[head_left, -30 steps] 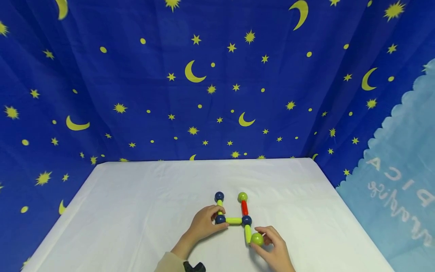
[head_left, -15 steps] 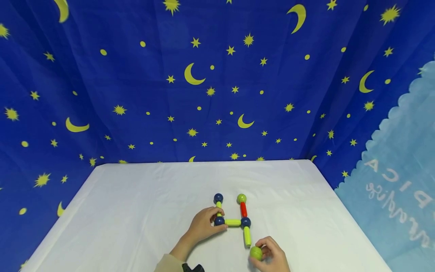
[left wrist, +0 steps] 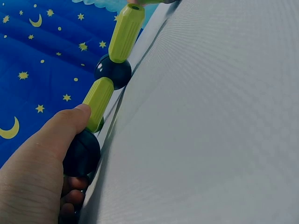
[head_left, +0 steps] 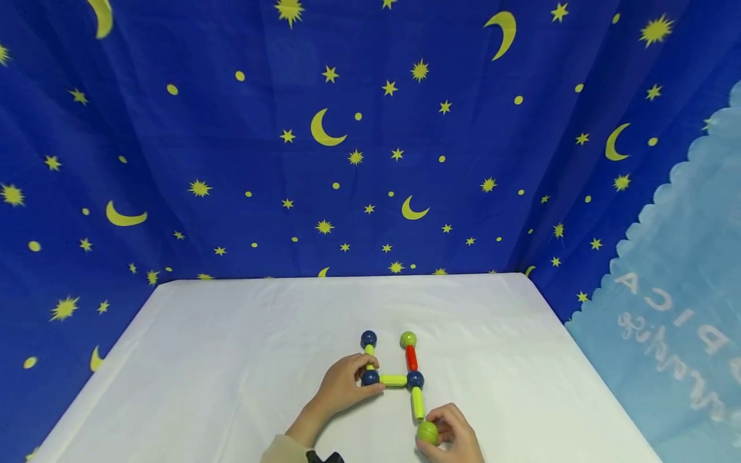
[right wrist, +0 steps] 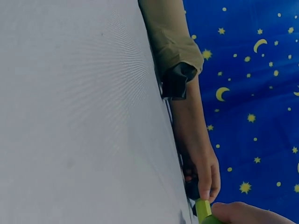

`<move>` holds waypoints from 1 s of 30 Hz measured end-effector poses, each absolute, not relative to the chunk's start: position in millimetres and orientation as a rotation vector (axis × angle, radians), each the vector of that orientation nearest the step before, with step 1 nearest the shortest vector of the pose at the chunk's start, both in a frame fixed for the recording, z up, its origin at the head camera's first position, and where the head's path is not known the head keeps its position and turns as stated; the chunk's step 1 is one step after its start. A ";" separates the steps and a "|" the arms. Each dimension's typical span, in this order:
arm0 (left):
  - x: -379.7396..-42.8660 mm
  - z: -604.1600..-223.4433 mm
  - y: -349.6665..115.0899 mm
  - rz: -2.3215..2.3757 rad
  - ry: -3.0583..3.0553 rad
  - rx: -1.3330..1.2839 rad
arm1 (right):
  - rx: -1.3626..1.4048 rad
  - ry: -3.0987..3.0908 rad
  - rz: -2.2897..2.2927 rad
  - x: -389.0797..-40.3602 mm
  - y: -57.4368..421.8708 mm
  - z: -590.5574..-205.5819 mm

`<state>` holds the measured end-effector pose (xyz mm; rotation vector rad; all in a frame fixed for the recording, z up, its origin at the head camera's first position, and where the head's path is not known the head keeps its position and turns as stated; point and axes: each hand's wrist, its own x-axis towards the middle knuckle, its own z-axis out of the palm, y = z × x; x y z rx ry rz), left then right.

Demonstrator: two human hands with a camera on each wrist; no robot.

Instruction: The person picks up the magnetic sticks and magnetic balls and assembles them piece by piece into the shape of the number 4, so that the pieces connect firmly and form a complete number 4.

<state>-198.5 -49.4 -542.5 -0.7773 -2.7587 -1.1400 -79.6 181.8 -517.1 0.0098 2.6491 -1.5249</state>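
Observation:
My left hand (head_left: 344, 384) grips a dark blue ball (head_left: 370, 377) at the left corner of a ball-and-rod construction on the table. From that ball one yellow-green rod runs back to another dark blue ball (head_left: 368, 338). A second yellow-green rod (head_left: 393, 381) runs right to a dark blue ball (head_left: 415, 379). There a red rod (head_left: 411, 358) leads back to a green ball (head_left: 408, 339), and a yellow-green rod (head_left: 418, 404) points towards me. My right hand (head_left: 454, 437) pinches a green ball (head_left: 427, 433) close by that rod's near end; whether they touch I cannot tell.
A white cloth covers the table (head_left: 231, 347). Behind and beside it hangs a blue curtain (head_left: 370, 141) with yellow moons and stars. At the right is a light blue cloth (head_left: 683, 289) with lettering. A black strap (head_left: 324, 457) sits on the left wrist.
The green ball in my right hand has come away from the side of the near rod, moved towards me, then left to below its end. My left hand keeps its grip.

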 end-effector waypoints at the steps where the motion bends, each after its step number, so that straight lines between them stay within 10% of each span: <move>1: -198.7 -542.0 -49.9 -1.141 -2.761 -0.772 | 0.005 2.650 -1.532 -80.5 180.3 -517.9; 30: -197.7 -542.0 -49.4 -1.092 -2.757 -0.771 | -0.009 2.674 -1.470 -83.5 177.9 -525.5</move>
